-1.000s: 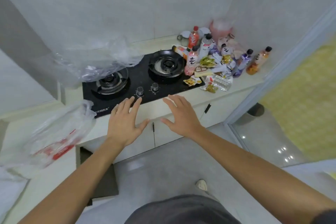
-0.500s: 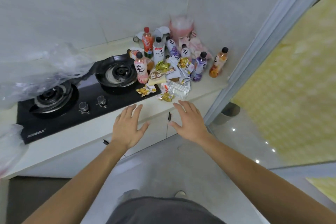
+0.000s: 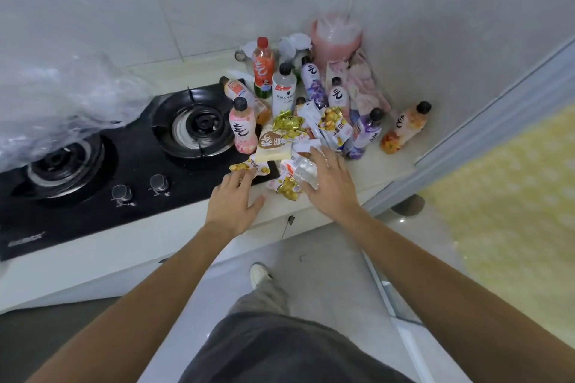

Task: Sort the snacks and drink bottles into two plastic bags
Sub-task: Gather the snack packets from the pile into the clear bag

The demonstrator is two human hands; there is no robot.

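A heap of snack packets (image 3: 297,146) and several drink bottles (image 3: 283,88) fills the counter's right corner beside the stove. My left hand (image 3: 233,205) hovers with spread fingers at the stove's front right corner, fingertips near a yellow snack packet (image 3: 249,166). My right hand (image 3: 326,183) reaches over a clear wrapped packet (image 3: 300,169) with fingers straight, holding nothing. A pink bottle (image 3: 242,126) stands at the stove edge; an orange bottle (image 3: 404,127) leans by the right wall. A clear plastic bag (image 3: 59,102) lies over the left burner.
A black two-burner gas stove (image 3: 133,165) with two knobs (image 3: 140,188) takes up the counter's left. A pink stack of cups in plastic (image 3: 336,37) stands in the back corner. A sliding door frame (image 3: 485,130) borders the right. Floor and my foot (image 3: 259,274) are below.
The view swung right and closer to the snack heap. Both hands moved forward from the counter's front edge onto the counter, reaching the nearest packets. The red-printed bag at left left the view.
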